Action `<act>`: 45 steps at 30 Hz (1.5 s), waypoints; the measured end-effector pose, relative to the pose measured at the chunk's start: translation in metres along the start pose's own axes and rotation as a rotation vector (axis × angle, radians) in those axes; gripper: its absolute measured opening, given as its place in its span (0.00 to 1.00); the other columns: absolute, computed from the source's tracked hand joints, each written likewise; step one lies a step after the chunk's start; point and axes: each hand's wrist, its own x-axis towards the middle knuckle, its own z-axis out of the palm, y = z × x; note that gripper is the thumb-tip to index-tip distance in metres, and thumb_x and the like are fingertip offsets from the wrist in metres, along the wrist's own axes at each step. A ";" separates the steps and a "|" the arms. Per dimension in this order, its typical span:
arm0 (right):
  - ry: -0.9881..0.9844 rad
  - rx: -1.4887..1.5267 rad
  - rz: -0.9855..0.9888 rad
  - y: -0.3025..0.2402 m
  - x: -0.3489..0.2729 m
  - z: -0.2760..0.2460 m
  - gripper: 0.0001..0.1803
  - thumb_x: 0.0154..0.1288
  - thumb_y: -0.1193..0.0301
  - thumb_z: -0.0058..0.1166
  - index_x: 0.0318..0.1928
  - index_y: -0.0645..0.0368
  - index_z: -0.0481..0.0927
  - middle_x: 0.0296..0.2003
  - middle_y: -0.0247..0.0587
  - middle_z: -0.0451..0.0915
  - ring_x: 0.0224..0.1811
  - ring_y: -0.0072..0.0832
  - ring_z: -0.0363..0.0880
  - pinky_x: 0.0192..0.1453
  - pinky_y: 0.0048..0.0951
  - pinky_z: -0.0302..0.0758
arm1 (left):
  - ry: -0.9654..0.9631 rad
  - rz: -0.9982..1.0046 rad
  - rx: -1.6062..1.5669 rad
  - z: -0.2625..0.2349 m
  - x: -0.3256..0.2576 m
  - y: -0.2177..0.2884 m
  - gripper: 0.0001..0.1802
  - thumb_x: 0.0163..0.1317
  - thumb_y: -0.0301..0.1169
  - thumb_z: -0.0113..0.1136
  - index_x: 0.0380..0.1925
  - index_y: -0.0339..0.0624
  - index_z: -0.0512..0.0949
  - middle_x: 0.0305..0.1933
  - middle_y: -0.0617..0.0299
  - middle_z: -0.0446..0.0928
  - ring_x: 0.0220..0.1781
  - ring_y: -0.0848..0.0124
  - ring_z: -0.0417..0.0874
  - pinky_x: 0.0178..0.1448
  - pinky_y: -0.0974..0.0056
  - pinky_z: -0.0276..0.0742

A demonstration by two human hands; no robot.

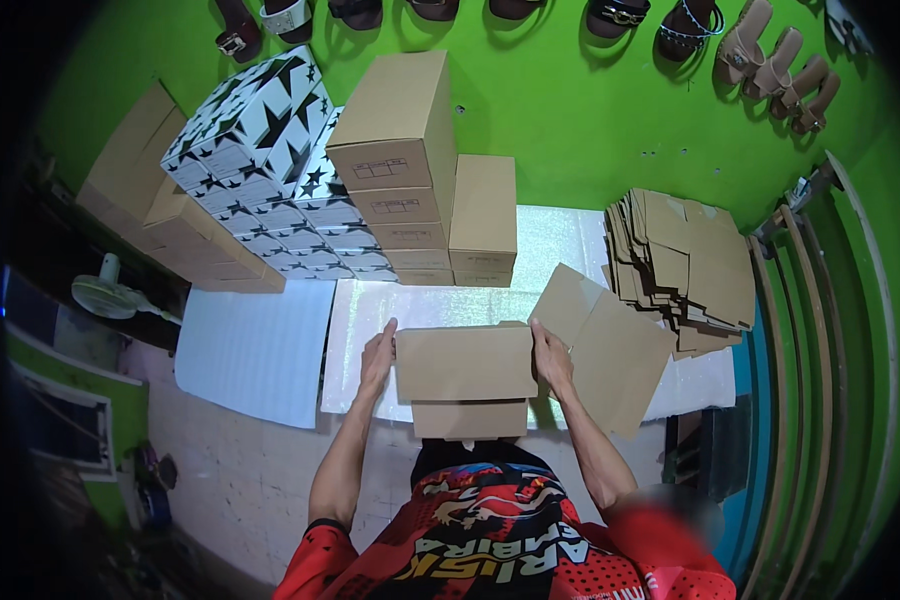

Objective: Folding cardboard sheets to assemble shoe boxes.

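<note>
A plain brown cardboard box (466,362) sits at the near edge of the table in front of me, with a lower flap or panel hanging out toward my body. My left hand (377,357) holds its left end, thumb and fingers pressed to the side. At the right end my right hand (551,358) grips the other side in the same way. The inside of the box is hidden. Just right of my right hand lies a flat, creased cardboard sheet (610,350), slanting over the table's front edge.
Brown boxes (390,165) and star-patterned boxes (270,150) are stacked at the back left. A pile of flat cardboard blanks (700,260) lies at the back right. Sandals (615,18) hang along the green wall. A fan (110,292) stands left; wooden rails (815,390) run along the right.
</note>
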 end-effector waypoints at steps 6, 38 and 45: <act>0.086 0.180 -0.279 0.029 0.022 0.007 0.33 0.76 0.49 0.47 0.67 0.60 0.82 0.65 0.60 0.81 0.68 0.54 0.79 0.73 0.47 0.72 | -0.065 0.225 -0.183 -0.017 -0.034 0.033 0.32 0.71 0.59 0.62 0.53 0.39 0.87 0.46 0.62 0.85 0.49 0.70 0.80 0.60 0.60 0.70; 0.119 -0.011 -0.555 0.092 -0.041 0.022 0.26 0.77 0.55 0.55 0.67 0.57 0.79 0.70 0.54 0.73 0.73 0.54 0.72 0.76 0.48 0.70 | 0.085 0.536 -0.287 0.027 -0.060 -0.112 0.26 0.84 0.36 0.48 0.73 0.29 0.71 0.77 0.39 0.71 0.81 0.54 0.69 0.84 0.56 0.59; -0.056 0.013 -0.536 0.100 0.015 0.033 0.33 0.89 0.54 0.32 0.83 0.58 0.58 0.81 0.56 0.60 0.84 0.51 0.58 0.86 0.42 0.56 | -0.096 0.369 0.205 0.044 -0.044 -0.057 0.38 0.86 0.53 0.27 0.86 0.45 0.45 0.90 0.50 0.44 0.91 0.53 0.42 0.88 0.38 0.31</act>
